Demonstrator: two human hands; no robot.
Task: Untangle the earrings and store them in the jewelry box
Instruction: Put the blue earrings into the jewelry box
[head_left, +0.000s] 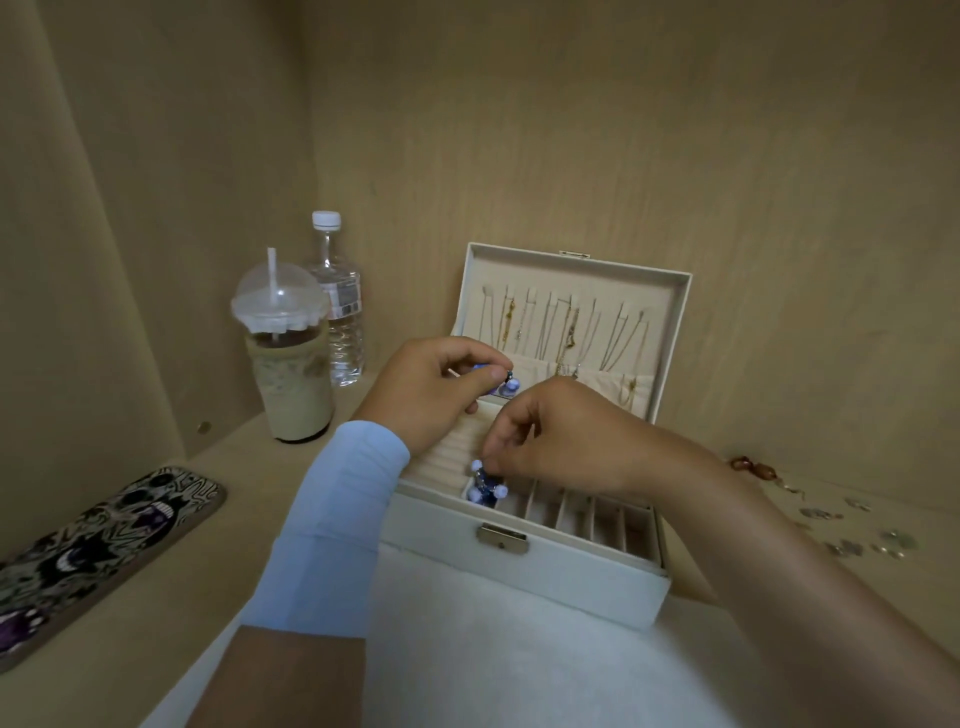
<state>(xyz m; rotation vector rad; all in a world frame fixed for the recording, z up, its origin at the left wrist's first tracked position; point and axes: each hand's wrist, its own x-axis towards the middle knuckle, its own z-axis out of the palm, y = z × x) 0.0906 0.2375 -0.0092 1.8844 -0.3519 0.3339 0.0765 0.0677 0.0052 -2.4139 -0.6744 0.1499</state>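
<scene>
Pale wooden alcove, walls close on three sides, shelf (156, 597) underneath, white fuzzy cloth (493, 665) spread over its near middle. At the cloth's far edge, cream jewelry box (571, 577), open, lid (670, 312) upright against the back wall, thin chain necklaces (561, 332) hanging in a row inside it. Front of the tray split into narrow slots, ribbed ring rolls behind them on the left. Over the box's far left corner, left hand (431, 395), wrist in a light-blue sleeve (337, 519), fingers and thumb curled in a pinch on one blue-and-white beaded earring (508, 383). Lower, over the tray, right hand (561, 441), forearm bare, fingers pointing down and pinching a second blue-and-white earring (485, 487), beads dangling at the front-left slot, resting on its floor or just above, impossible to tell which. Both earrings apart from each other. Left of the box, iced coffee cup (288, 374) with domed lid and straw, clear water bottle (337, 301) just behind, white cap on. Near the shelf's left edge, phone (98, 551) in a black-and-white cartoon case. Right of the box, scattered on bare wood, small silvery pieces (852, 530), plus one amber-brown piece (753, 465) nearer the back wall.
</scene>
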